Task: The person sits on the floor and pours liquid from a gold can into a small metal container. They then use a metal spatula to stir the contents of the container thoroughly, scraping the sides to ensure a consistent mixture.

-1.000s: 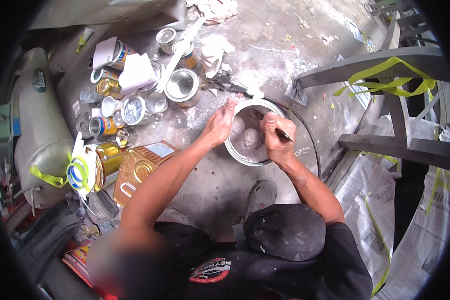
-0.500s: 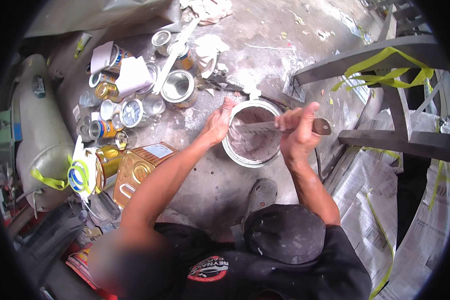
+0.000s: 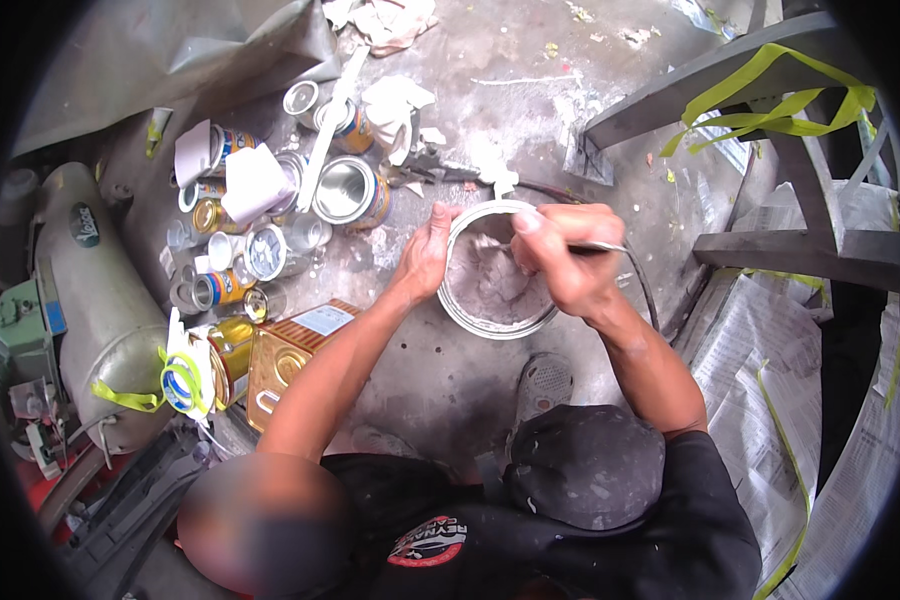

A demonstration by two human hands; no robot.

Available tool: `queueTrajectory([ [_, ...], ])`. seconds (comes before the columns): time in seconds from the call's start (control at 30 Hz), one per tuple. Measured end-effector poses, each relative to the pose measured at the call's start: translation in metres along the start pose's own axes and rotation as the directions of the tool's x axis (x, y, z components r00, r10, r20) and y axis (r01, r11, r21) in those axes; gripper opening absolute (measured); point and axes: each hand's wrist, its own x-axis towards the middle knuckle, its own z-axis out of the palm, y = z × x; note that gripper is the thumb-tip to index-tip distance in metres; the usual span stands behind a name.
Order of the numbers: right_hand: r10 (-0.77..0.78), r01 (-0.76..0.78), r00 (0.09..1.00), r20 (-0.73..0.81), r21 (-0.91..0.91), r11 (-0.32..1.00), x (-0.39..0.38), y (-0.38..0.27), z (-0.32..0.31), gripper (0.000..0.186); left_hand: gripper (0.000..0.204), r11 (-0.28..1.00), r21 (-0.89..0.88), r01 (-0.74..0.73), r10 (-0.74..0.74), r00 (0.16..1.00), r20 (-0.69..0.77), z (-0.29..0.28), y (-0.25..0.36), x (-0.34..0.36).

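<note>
A round metal can point(image 3: 500, 332) stands on the floor in front of me, with thick greyish-pink paste point(image 3: 482, 285) inside. My left hand point(image 3: 425, 258) grips the can's left side, thumb at the rim and the other fingers mostly hidden. Over the can's right side, my right hand point(image 3: 575, 255) is closed around a putty knife point(image 3: 602, 247), whose handle shows edge-on beyond the fingers. The hand hides most of the blade, which points down toward the paste.
Several open tins point(image 3: 346, 190), cups and papers crowd the floor at left, beside a gold rectangular tin point(image 3: 270, 372) and a grey tank point(image 3: 120, 320). At right stand a grey metal frame point(image 3: 770, 255) with yellow-green tape and newspaper sheets point(image 3: 745, 370). A hose point(image 3: 640, 285) runs behind the can.
My right hand has rolled over, turning the putty knife from flat across the can to edge-on, and shifted left over the paste. My left hand still grips the can.
</note>
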Motion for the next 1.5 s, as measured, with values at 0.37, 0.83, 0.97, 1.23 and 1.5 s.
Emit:
queueTrajectory([
  [0.37,0.461,-0.326,0.844,-0.275,0.419,0.847,-0.023,0.035,0.016,0.032,0.09,0.999,0.02,0.032,-0.032,0.999,-0.017,0.0,0.009,-0.003],
  [0.83,0.335,-0.347,0.933,0.134,0.083,0.934,-0.008,0.006,-0.02,0.03,0.09,0.997,0.056,0.055,-0.052,0.997,-0.051,-0.002,0.008,-0.002],
  [0.97,0.313,-0.293,0.95,-0.005,0.335,0.895,-0.01,-0.009,-0.021,0.03,0.089,0.997,0.057,0.047,-0.045,0.998,-0.041,-0.002,0.002,-0.003],
  [1.23,0.31,-0.313,0.949,0.052,0.051,0.948,-0.012,0.001,0.008,0.035,0.087,0.999,0.0,0.037,-0.037,0.999,-0.04,-0.003,0.004,-0.004],
  [1.5,0.349,-0.344,0.93,-0.113,0.062,0.937,-0.025,0.034,0.003,0.035,0.086,0.999,0.05,0.003,-0.002,0.999,-0.032,-0.001,0.004,0.002],
])
